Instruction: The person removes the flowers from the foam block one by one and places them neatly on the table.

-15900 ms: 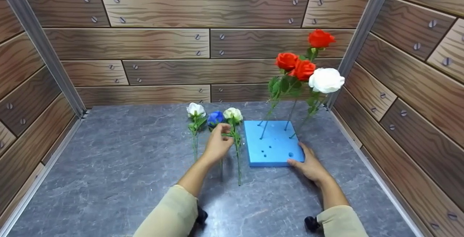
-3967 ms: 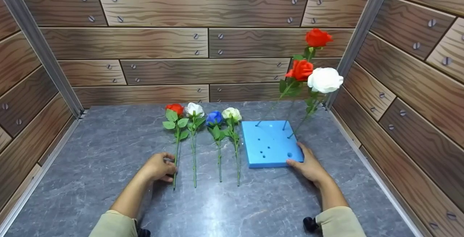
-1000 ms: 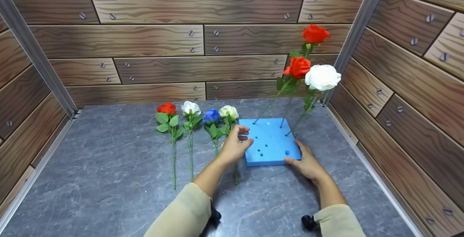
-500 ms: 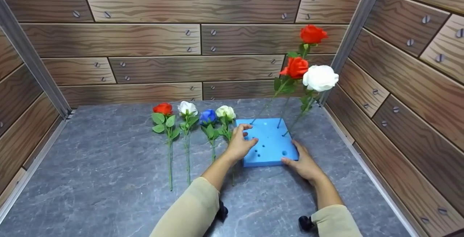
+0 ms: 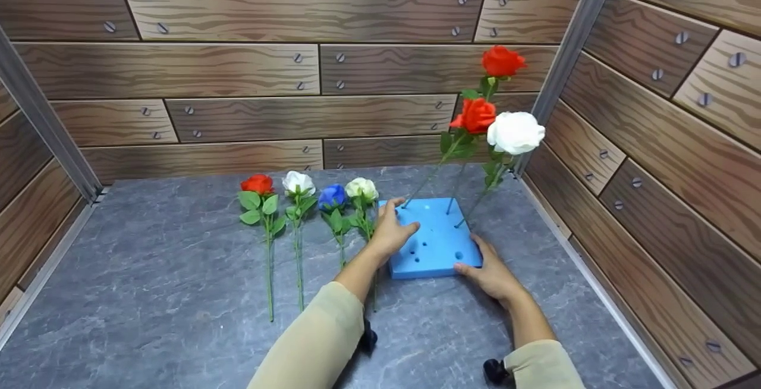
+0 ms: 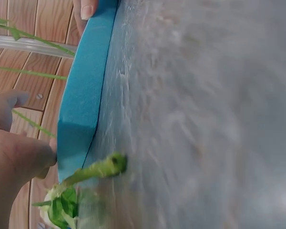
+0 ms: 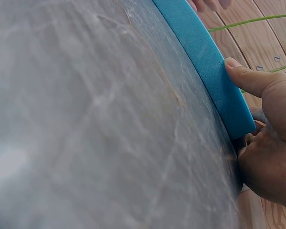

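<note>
A blue foam block with small holes lies on the table. My right hand grips its near right corner, the thumb on the front side and the fingers along the right side, also seen in the right wrist view. Over the block's left edge is my left hand, thumb and fingers spread apart and holding nothing; its fingertips are close to a stem's base, and contact is unclear. Two red roses and a large white rose stand tilted in the block's far holes.
Left of the block lie a red rose, a white rose, a blue rose and a cream rose, stems toward me. My left forearm covers part of the stems. Wood-patterned walls bound the grey table.
Earlier a third red rose stood in the block; later it lay at the row's left end under my left hand. That hand has since moved right to the block. My right hand keeps its grip.
</note>
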Available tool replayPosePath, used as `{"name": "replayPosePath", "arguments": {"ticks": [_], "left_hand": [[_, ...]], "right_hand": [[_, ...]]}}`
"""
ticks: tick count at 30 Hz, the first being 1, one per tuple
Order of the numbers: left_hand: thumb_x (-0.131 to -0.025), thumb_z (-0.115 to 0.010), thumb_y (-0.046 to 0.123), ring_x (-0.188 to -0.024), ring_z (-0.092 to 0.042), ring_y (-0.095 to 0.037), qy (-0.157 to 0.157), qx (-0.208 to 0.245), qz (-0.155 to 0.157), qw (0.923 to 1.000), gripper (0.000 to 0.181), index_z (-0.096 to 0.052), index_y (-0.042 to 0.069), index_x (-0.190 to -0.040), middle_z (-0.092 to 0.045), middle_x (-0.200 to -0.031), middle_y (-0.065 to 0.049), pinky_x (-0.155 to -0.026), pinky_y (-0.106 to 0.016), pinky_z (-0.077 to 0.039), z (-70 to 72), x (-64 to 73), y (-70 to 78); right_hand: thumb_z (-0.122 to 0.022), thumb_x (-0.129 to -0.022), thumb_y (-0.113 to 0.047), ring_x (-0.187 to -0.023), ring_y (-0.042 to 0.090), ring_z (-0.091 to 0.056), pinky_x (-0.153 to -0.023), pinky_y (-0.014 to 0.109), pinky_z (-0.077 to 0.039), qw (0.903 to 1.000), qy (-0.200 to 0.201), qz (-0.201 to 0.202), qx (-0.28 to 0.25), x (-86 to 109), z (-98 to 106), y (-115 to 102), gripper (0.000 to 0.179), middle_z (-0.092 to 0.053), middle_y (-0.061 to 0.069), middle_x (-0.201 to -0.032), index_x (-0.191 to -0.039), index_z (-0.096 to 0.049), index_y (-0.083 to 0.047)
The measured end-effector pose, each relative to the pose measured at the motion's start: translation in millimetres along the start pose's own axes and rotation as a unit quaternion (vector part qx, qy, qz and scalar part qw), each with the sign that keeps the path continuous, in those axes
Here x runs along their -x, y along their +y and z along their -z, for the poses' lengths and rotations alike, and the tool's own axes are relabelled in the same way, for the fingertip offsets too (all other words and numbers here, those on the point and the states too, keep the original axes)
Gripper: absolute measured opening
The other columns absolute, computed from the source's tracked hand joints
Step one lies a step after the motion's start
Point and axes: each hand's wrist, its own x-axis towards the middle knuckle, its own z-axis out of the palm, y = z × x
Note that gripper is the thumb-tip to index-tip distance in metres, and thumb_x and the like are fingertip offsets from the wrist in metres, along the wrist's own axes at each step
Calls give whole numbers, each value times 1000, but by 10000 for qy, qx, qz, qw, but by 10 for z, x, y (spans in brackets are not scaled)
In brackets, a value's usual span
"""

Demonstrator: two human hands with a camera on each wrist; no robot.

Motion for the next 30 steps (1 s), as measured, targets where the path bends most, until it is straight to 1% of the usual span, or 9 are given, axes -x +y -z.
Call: {"name": "replayPosePath", "arguments": {"ticks": [3, 5, 9, 12, 14, 20, 23, 27, 30], "left_hand": [[-94, -70, 21, -146, -38, -33, 61, -67, 40, 10000, 64, -38, 18, -150, -32, -156, -15, -115, -49, -42, -23, -57, 2], [-94, -70, 21, -145, -40, -33, 163, -99, 38, 9998, 64, -38, 17, -150, -33, -155, -14, -116, -48, -42, -43, -94, -1], [-93, -71, 20, -143, -43, -31, 412, -205, -105, 9989, 64, -41, 13, -149, -39, -153, -13, -119, -45, -40, -88, -171, -15], [-94, -70, 18, -143, -44, -31, 511, -175, -176, 9984, 62, -42, 13, -148, -42, -153, -12, -119, -44, -40, -110, -211, -26], [-95, -68, 15, -144, -43, -31, 541, -40, -160, 9984, 58, -42, 13, -148, -43, -153, -13, -120, -44, -39, -116, -229, -36], [-99, -62, 13, -147, -41, -29, 506, 430, 75, 9978, 50, -44, 14, -145, -46, -154, -12, -120, -44, -39, -111, -268, -45], [-100, -61, 13, -148, -40, -29, 424, 432, 126, 9981, 50, -44, 13, -147, -46, -155, -10, -121, -44, -38, -120, -286, -23], [-102, -56, 13, -149, -39, -29, 262, 61, 91, 9996, 52, -40, 15, -152, -45, -157, -8, -123, -45, -34, -153, -294, 3], [-105, -50, 14, -150, -36, -30, 125, -281, 140, 9994, 52, -36, 19, -155, -40, -160, -8, -124, -47, -32, -176, -282, 10]], "right_hand": [[-73, -89, -48, -155, 46, 0, -126, 65, -8, 10000, -6, -13, 3, 8, -10, -6, 105, 3, 22, -169, -163, -6, -15], [-73, -89, -49, -156, 46, 0, -126, 65, -8, 10000, -6, -18, 4, 10, -14, -9, 105, 3, 22, -169, -163, -6, -15], [-73, -89, -49, -155, 46, 0, -126, 65, -8, 10000, -7, -16, 24, 16, -19, -10, 105, 3, 22, -169, -163, -6, -15], [-73, -89, -49, -155, 47, -1, -126, 65, -8, 10000, -11, -6, 54, 21, -19, -11, 105, 3, 22, -169, -163, -6, -15], [-73, -89, -49, -155, 46, -1, -126, 65, -8, 10000, -19, 2, 65, 20, -15, -13, 105, 3, 22, -169, -163, -6, -15], [-73, -89, -50, -156, 46, 1, -125, 66, -7, 10000, -27, 28, 60, 16, -3, -20, 105, 4, 21, -169, -163, -6, -15], [-73, -89, -49, -156, 45, 0, -126, 65, -7, 10000, 21, 55, 38, 6, 0, -15, 105, 3, 21, -169, -163, -7, -15], [-73, -90, -48, -156, 45, -1, -126, 65, -8, 10000, 45, 53, 55, 3, -3, -3, 104, 1, 22, -169, -163, -7, -14], [-72, -90, -47, -155, 47, -2, -126, 65, -9, 10000, 10, 2, 79, 11, -6, 4, 104, 1, 23, -168, -163, -6, -15]]}}
